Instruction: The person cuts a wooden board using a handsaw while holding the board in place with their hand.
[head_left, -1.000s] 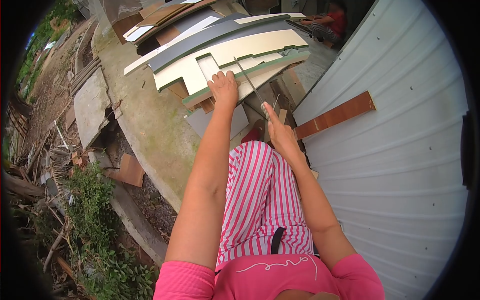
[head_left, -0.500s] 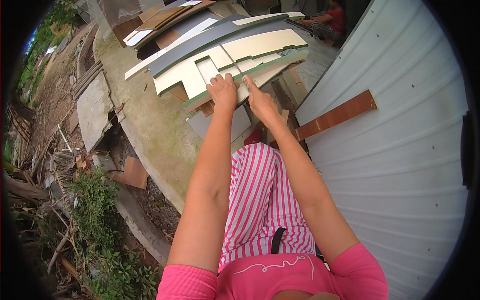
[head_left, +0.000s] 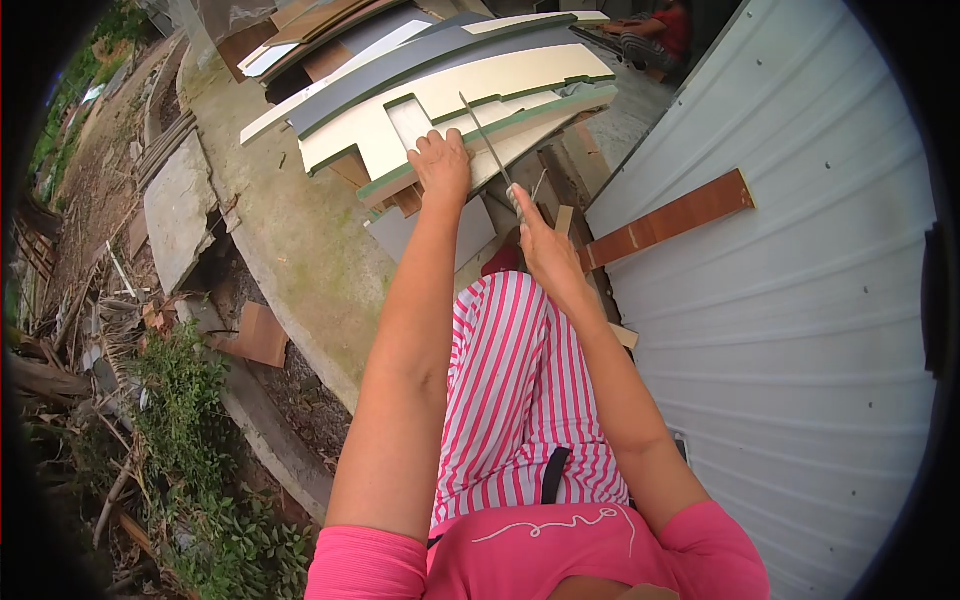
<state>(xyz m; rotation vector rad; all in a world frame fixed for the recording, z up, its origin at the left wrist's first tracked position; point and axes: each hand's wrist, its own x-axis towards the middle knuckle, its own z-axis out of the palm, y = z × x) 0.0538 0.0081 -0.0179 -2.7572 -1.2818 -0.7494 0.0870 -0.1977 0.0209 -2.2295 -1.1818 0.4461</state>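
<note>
A cream board (head_left: 345, 133) with green edges lies on the stack in front of me, with a rectangular opening and stepped notches cut into it. My left hand (head_left: 441, 165) grips its near edge just below the opening, fingers bent over the top face. In my right hand (head_left: 540, 232) is a hand saw (head_left: 485, 138) with a long narrow blade, closed fingers wrapped around its handle. The blade slants up and away across the board's near edge, to the right of my left hand. Part of the handle is hidden by my fingers.
More panels (head_left: 400, 82) are piled behind the board. A brown plank (head_left: 670, 222) leans by the corrugated metal sheet (head_left: 780, 330) on my right. Another person (head_left: 655, 38) sits at the back right. A concrete slab (head_left: 180, 215) and plants (head_left: 190, 430) lie left.
My right hand has come back toward my body with the saw, so more of its blade shows. The left hand remains on the board, and the whole view has shifted slightly.
</note>
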